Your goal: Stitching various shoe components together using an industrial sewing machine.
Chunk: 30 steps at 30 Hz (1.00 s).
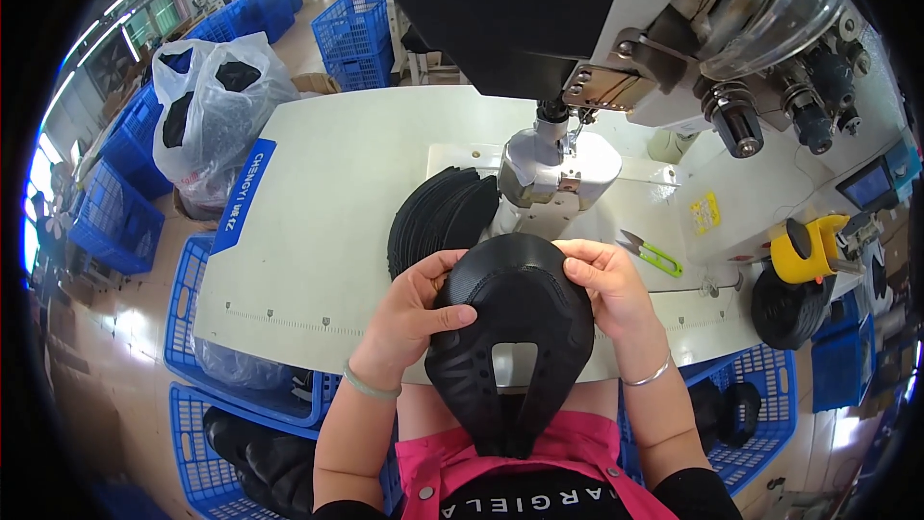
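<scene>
Between my two hands is a black shoe upper (512,300), its rounded toe pointing away from me and its open, U-shaped throat toward my lap. My left hand (421,306) grips its left edge, thumb lying on top. On the right edge near the toe, my right hand (606,281) pinches it with the thumb above; the fingers beneath are partly hidden. Just beyond the toe stands the metal post of a sewing machine (560,171). Left of the post, a fanned stack of black cut pieces (438,217) lies on the white table (308,202).
Green-handled thread snips (659,258) lie right of the post, near a small yellow packet (705,213). A yellow holder (810,248) is at the right edge. Blue baskets (207,448) with black pieces flank my legs. A filled plastic bag (217,106) stands beyond the table's left side.
</scene>
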Tool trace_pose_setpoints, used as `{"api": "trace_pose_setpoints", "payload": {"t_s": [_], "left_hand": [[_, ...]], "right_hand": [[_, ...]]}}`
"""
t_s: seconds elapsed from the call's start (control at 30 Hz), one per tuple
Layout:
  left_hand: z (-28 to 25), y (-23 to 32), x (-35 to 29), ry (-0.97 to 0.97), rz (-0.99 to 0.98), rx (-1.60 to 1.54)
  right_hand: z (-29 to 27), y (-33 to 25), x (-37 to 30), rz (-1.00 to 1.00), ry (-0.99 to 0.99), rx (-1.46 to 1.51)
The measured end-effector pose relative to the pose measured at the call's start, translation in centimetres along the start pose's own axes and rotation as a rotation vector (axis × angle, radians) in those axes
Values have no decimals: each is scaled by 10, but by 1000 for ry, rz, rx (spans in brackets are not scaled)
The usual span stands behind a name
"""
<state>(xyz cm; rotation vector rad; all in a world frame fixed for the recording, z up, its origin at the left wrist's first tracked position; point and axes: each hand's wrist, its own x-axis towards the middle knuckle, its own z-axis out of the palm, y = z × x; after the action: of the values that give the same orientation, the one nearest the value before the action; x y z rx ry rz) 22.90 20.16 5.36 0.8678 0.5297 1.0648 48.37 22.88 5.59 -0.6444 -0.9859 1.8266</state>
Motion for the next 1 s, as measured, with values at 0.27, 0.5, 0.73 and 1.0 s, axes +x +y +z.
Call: {"api": "trace_pose_setpoints", "payload": {"t_s": [0.27,0.5,0.73,1.0], "left_hand": [[-46,24,-24,153,342,50],[-157,159,-5,535,680,-270],[-123,90,222,138,670,-443],[-125,29,241,7,299,139]], "right_hand": [[14,-20,-16,26,140,-262],[-32,-45,-100,-98,371,-624],[-71,-73,-183,-446,956,-917],[-151,-109,-228,-272,1960,-2062]]}}
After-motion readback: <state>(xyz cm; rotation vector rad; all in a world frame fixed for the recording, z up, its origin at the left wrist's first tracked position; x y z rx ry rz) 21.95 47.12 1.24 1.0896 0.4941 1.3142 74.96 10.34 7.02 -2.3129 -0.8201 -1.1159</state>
